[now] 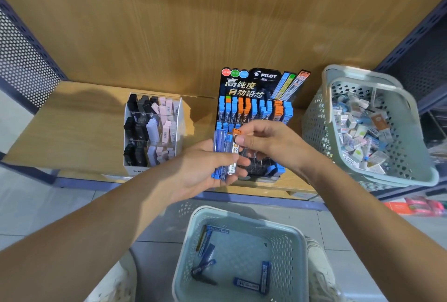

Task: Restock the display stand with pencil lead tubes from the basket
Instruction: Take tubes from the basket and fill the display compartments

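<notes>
The black Pilot display stand (256,98) stands on the wooden shelf, its upper rows filled with blue and orange capped lead tubes. In front of it my left hand (200,168) grips a small bunch of blue lead tubes (220,151) upright. My right hand (268,142) pinches the top of an orange-capped tube (236,143) at the right side of that bunch. The stand's lower rows are partly hidden by my hands. Below, a pale green basket (285,236) on the floor holds several loose blue lead tubes (264,275).
A clear box of black, grey and pink erasers (152,129) stands left of the stand. A second pale basket (362,76) full of small packaged items sits at the right on the shelf. Dark perforated metal shelf sides flank both edges.
</notes>
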